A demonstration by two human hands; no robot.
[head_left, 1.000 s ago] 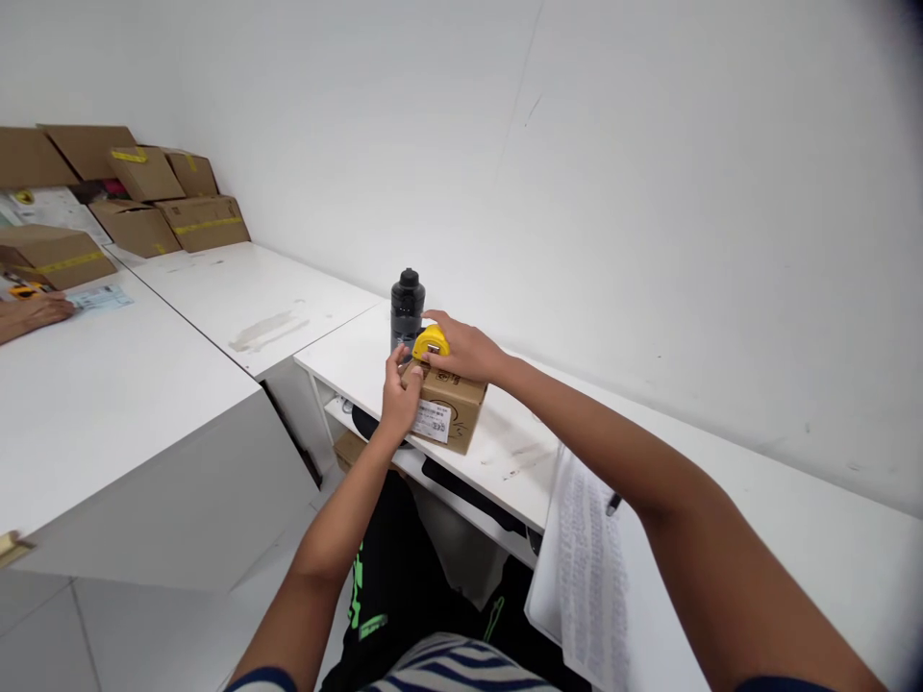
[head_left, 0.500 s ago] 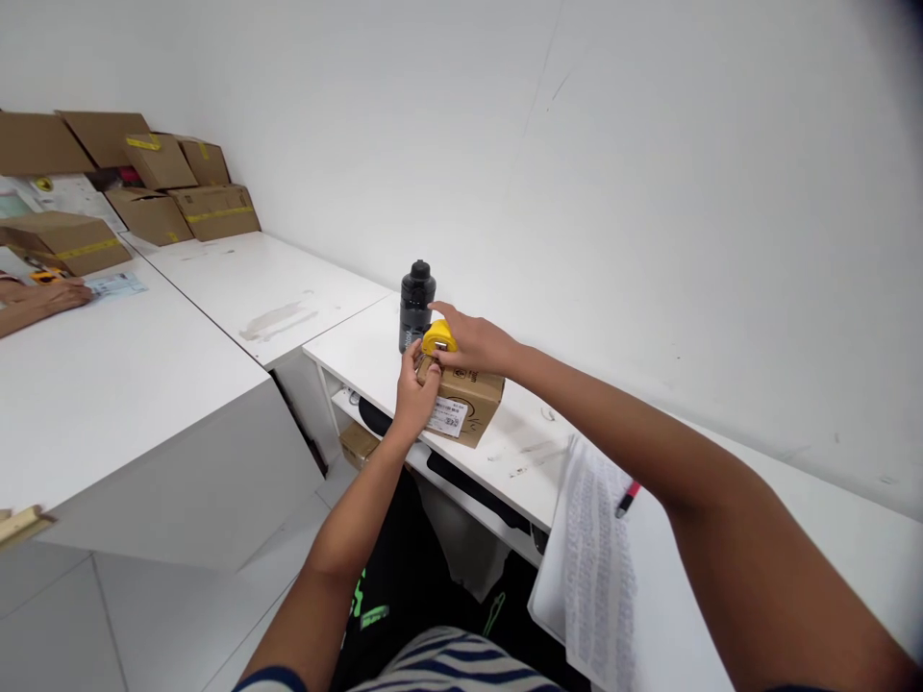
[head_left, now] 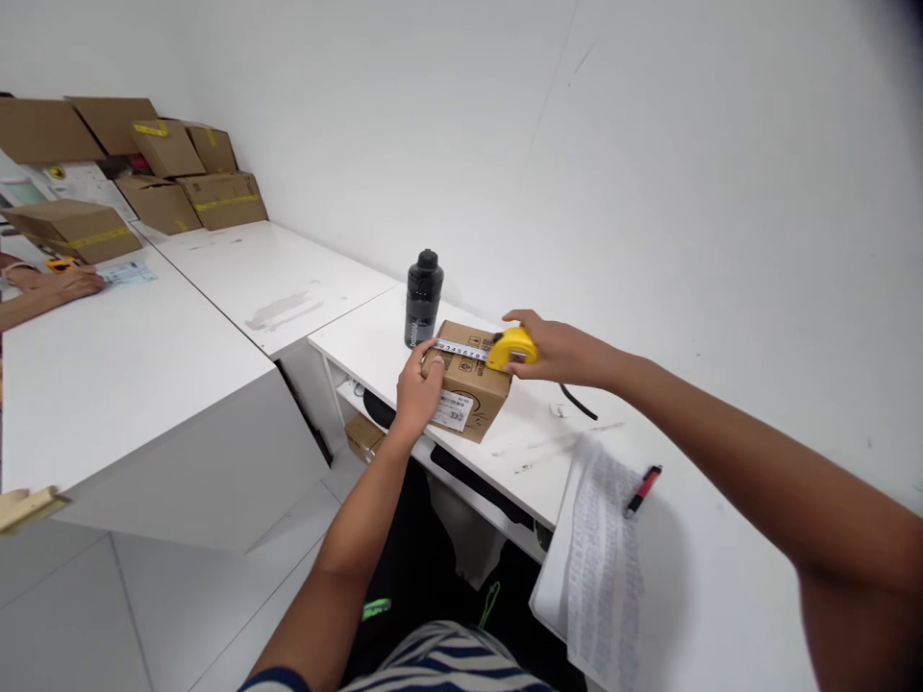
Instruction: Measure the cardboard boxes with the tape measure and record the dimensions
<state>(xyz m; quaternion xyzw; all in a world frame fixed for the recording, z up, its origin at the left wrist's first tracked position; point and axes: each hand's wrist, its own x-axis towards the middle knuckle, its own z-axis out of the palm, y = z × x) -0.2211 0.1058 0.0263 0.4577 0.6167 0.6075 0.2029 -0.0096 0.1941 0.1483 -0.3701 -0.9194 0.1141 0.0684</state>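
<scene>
A small cardboard box (head_left: 485, 396) with a white label on its front stands on the white desk. Across its top lies the pulled-out white blade (head_left: 462, 350) of a tape measure, its printed numbers showing. My right hand (head_left: 552, 348) grips the yellow tape measure case (head_left: 513, 350) at the box's right top edge. At the left edge, my left hand (head_left: 420, 384) is closed around the box's corner and pins the blade's end there; the very tip is hidden by the fingers. Just behind the left hand rises a dark water bottle (head_left: 423, 298).
Handwritten paper sheets (head_left: 602, 567) lie to the right, with a red and black pen (head_left: 643, 491) on them. A black strap (head_left: 579, 401) rests near the wall. Stacked cartons (head_left: 227, 200) fill the far left, where another person's hand (head_left: 76, 283) lies beside a paper slip.
My right hand has moved right with the tape measure case, drawing the blade out across the box top. My left hand has stayed at the box's left edge.
</scene>
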